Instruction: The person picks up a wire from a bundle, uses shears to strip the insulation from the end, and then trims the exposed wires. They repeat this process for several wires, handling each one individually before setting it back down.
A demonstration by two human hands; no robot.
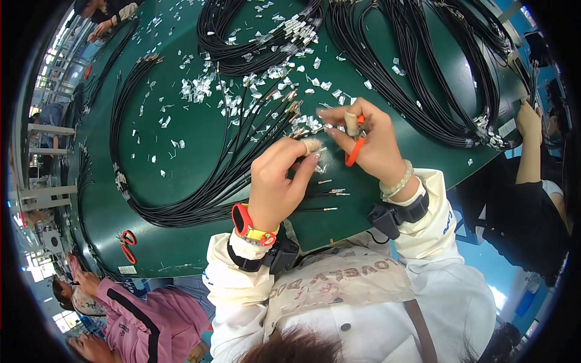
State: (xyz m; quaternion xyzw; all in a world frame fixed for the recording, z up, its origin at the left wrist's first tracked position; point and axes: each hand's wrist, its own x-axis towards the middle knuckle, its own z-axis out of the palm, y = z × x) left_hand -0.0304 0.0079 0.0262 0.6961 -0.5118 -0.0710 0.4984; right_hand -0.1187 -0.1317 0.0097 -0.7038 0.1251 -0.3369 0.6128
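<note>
Presently, we find the black cable bundle (175, 216) looped across the left and middle of the green table (193, 130). Over the table's near middle, the left hand (279, 176) has thumb and forefinger nearly closed at clear film (321, 166); we cannot tell whether they grip it. Farther right above the table, the right hand's (376, 144) fingers curl around an orange-handled tool (356, 151).
</note>
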